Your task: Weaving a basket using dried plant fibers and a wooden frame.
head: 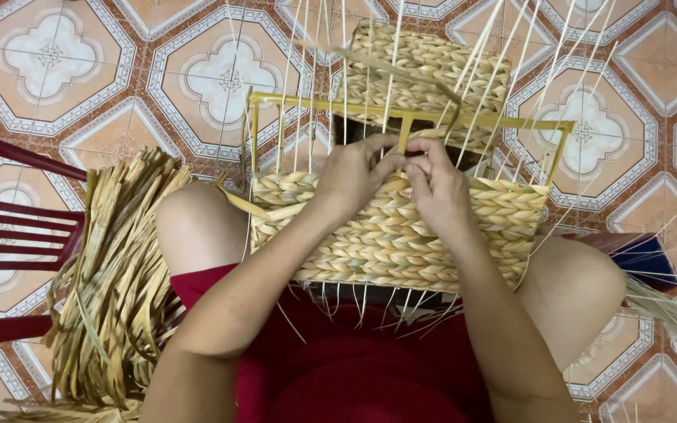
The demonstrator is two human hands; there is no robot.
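Item: half-woven rectangular basket of pale plaited straw rope (pixel 389 235) on a yellow metal wire frame (pixel 409 117), resting across the person's knees at centre view.
Uprights: thin pale straw stakes (pixel 476 70) rise from the woven wall toward 12 o'clock, loose at the tips.
Handling: judged light; the woven wall looks firm but yielding, the stakes springy and easily kinked. The safest hold appears to be the frame rail or the finished wall, not the free stakes.
Left hand (pixel 352 176): fingers curled closed, pinching the straw rope at the top edge of the wall, beside the frame's centre bar.
Right hand (pixel 436 184): fingers bent in a pinch on the same working strand, fingertips touching those of the left hand.
Stock: bundle of flat dried straw strips (pixel 115 282) at 9 o'clock, draped against the left knee.
Surroundings: dark red slatted chair (pixel 9 235) farther toward 9 o'clock; patterned terracotta-and-white tiled floor (pixel 56 63) beneath.
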